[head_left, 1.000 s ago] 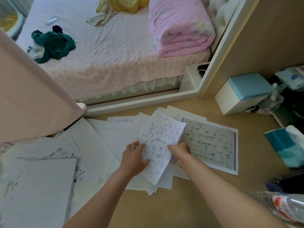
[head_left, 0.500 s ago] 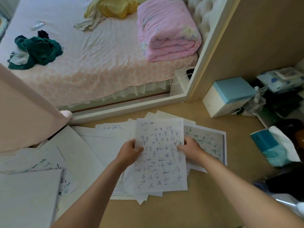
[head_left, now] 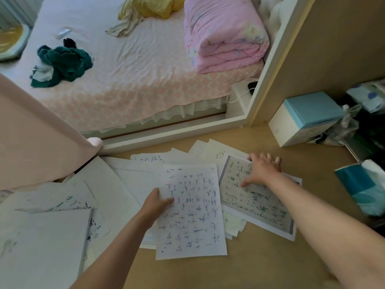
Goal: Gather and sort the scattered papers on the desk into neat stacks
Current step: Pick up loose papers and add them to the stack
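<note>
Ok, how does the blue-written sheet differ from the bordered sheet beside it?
Ink: the blue-ink sheet carries blue handwriting on plain white; the bordered sheet has green marks on a grey field inside a dark border.
Pose: the blue-ink sheet lies almost straight; the bordered sheet lies slanted.
Hold: the left hand pinches the blue-ink sheet's edge; the right hand rests spread on the bordered sheet.
Both carry rows of written marks.

L hand (head_left: 156, 203) pinches left edge of blue-ink sheet (head_left: 191, 211), which lies atop scattered papers (head_left: 129, 184) on desk (head_left: 270, 259). R hand (head_left: 261, 171), fingers spread, presses flat on bordered sheet (head_left: 258, 203) w/ green marks, just beside it. Teal-lidded box (head_left: 306, 117) sits far R.
</note>
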{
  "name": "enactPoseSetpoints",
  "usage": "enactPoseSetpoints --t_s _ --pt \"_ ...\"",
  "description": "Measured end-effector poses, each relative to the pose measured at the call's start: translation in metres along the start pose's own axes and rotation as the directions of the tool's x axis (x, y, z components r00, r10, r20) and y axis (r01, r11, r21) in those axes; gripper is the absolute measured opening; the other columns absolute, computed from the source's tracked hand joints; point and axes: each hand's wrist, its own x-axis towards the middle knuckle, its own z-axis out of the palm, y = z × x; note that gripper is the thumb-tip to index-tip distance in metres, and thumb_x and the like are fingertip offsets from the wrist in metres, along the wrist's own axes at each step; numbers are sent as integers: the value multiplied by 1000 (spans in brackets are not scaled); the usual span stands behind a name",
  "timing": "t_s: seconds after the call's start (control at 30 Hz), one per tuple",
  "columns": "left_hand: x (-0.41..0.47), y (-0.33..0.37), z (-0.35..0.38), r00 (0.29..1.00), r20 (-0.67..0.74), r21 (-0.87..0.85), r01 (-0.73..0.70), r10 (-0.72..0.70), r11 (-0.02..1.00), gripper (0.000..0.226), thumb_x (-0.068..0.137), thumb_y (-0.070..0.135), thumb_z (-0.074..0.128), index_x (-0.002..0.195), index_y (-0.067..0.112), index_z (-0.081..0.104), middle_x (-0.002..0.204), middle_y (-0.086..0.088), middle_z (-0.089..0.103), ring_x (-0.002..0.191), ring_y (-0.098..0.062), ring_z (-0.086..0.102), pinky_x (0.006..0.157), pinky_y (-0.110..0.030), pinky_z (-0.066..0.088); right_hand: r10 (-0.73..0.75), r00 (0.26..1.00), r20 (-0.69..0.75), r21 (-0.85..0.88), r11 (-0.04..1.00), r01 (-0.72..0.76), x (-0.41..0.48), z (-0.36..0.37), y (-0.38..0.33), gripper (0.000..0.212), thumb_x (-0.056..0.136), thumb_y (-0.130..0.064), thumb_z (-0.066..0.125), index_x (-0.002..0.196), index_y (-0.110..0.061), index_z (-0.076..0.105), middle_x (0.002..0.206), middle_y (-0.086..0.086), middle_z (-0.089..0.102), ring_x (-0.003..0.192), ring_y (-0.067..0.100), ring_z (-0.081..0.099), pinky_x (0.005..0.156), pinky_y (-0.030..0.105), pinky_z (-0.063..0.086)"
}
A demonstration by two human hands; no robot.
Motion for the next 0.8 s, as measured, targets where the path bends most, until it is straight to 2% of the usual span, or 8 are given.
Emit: enactPoseSetpoints --t_s 0.1,0.23,0.3,0.37,0.47,0.57,0.7,0.8 --pt "-1 -3 7 999 43 -1 -25 25 1000 27 92 11 62 118 14 55 112 -6 64 97 -22 63 79 -36 53 7 998 67 129 991 -16 -7 6 0 93 54 -66 81 132 -26 49 135 5 46 126 28 40 103 47 39" --pt "-5 -4 6 997 -64 -1 -34 34 999 23 94 7 52 116 14 56 108 -6 64 91 -22 63 73 -36 53 -21 996 83 524 851 -26 -27 12 4 54 69 -30 85 118 -25 61 103 -6 68 91 16 66 79 36 58" --pt "-7 -5 -1 983 -178 26 -38 42 999 23 93 7 47 113 15 55 103 -5 63 87 -24 62 70 -37 54 11 992 123 752 651 -100 -38 12 9 50 69 -21 87 113 -19 65 103 0 72 90 20 69 76 34 58" --pt "-8 -9 -11 956 -290 59 -27 43 998 22 91 8 44 108 17 53 100 -6 62 86 -28 62 75 -43 55 3 977 214 915 349 -201 -53 9 15 51 68 -20 88 112 -9 65 102 10 74 91 28 72 75 39 59" --pt "-14 -18 -20 964 -266 21 -19 24 1000 22 89 8 44 107 16 53 101 -5 62 88 -27 62 77 -44 56 -141 937 320 944 -36 -328 -80 9 9 57 70 -20 84 119 -1 62 106 18 74 96 35 73 81 48 58" --pt "-26 -24 -12 1000 15 -95 -15 16 995 31 90 3 46 117 12 58 110 -9 67 93 -26 67 75 -41 58 -144 929 340 934 -59 -351 -101 23 -25 53 72 -16 83 119 -2 63 104 17 75 94 35 73 73 45 60" --pt "-44 -28 -2 994 111 -86 12 -2 996 29 95 9 40 116 14 60 109 -8 68 94 -25 67 70 -37 58 36 905 423 905 -72 -420 -115 56 -76 55 67 -18 91 113 -6 63 101 15 74 89 34 72 79 51 60" --pt "-53 -39 2 967 254 -143 58 -20 988 26 100 34 51 118 18 61 111 -6 70 98 -25 69 79 -40 59 226 926 301 942 78 -325 -123 72 -110 54 70 -28 88 113 -11 59 108 8 70 93 28 68 87 44 58"
